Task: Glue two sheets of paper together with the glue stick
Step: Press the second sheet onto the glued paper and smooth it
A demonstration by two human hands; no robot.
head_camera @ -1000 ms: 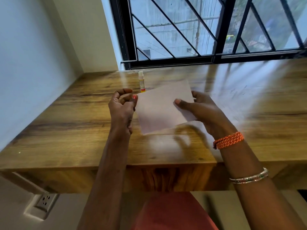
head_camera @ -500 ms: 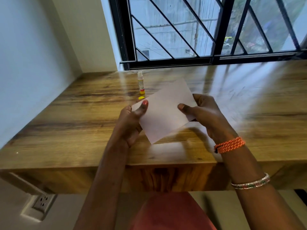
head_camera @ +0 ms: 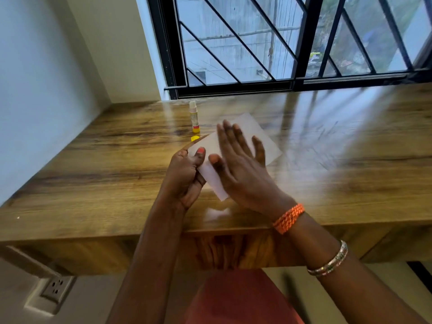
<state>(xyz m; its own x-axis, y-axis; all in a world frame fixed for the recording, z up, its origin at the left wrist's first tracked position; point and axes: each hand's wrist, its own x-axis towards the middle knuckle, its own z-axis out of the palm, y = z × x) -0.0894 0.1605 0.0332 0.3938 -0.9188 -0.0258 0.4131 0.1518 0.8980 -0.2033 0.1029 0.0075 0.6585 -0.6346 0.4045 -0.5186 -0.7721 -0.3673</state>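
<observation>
The paper [head_camera: 252,134], white and seemingly two sheets laid one on the other though the layers cannot be told apart, is held tilted over the near middle of the wooden worktop [head_camera: 93,164], its near corner lifted just above the surface and a pale reflection under it. The left hand [head_camera: 184,176] grips the paper's left edge, thumb pressed on top with its painted nail showing, the other fingers curled beneath. The right hand [head_camera: 240,164] lies flat across the top face of the paper, fingers straight and slightly spread, palm down, pressing on the sheet; it is somewhat blurred. The far right corner of the paper sticks out past the right hand's fingertips.

Just beyond the paper's far left corner lies the small yellow cap [head_camera: 194,138], on the worktop and partly hidden by the sheet's edge. A little farther back stands the glue stick [head_camera: 194,116], upright, uncapped, with a white top, a pale label and a yellow base, apart from the paper and from both hands.

The right wrist wears an orange braided band [head_camera: 288,218] and, farther up the forearm, thin metal bangles [head_camera: 329,260]. Behind the worktop is a window with black bars [head_camera: 297,40]. Below the worktop's left end, a wall socket [head_camera: 55,289] is set low on the wall.
</observation>
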